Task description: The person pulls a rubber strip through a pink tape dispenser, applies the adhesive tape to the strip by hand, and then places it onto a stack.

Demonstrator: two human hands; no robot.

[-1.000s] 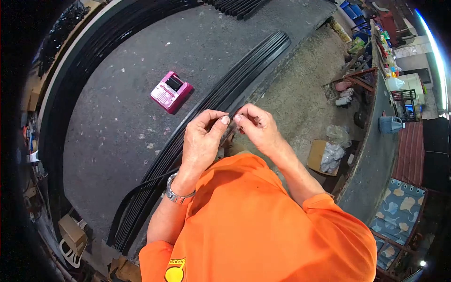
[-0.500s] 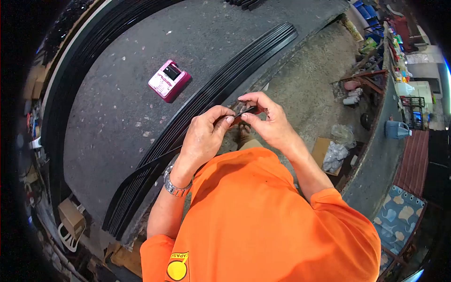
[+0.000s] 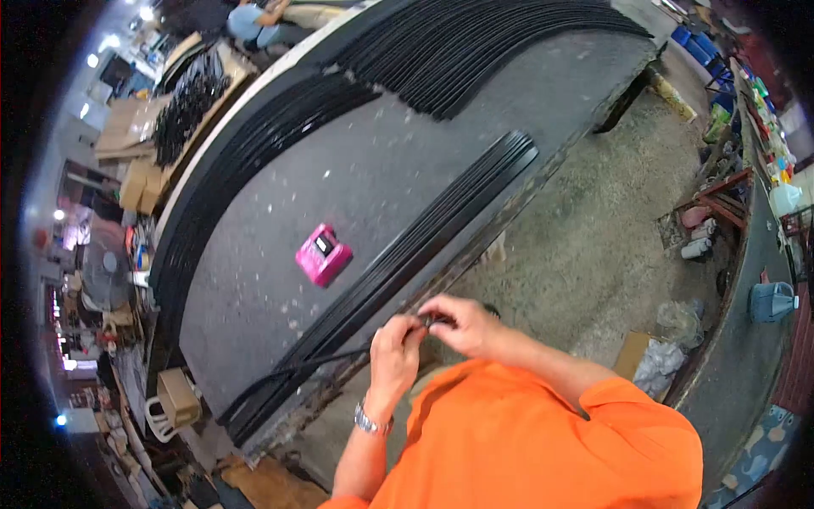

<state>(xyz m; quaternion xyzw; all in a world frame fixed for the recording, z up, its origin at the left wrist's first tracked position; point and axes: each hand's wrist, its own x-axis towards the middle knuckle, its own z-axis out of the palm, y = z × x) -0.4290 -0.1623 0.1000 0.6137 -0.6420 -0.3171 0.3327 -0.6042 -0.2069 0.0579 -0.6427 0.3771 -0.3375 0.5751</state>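
My left hand (image 3: 396, 349), with a metal watch on its wrist, pinches a thin black strip (image 3: 339, 356). Close beside it, my right hand (image 3: 465, 326) has its fingers closed on the end of the same strip. The strip trails down to the left over a bundle of long black strips (image 3: 407, 246) lying along the edge of the grey table (image 3: 254, 280). On the tabletop, left of the bundle, sits a pink box (image 3: 324, 256) with a black part on top.
More black strips (image 3: 458, 51) line the table's far side. Beyond it, a person (image 3: 250, 24) in a light blue top is partly visible. A cardboard box (image 3: 178, 397) stands at the lower left. On the right are a blue jug (image 3: 772, 301) and plastic bags (image 3: 660, 365).
The view has tilted up, showing more of the far side. Both hands appear lower in the picture and still hold the strip.
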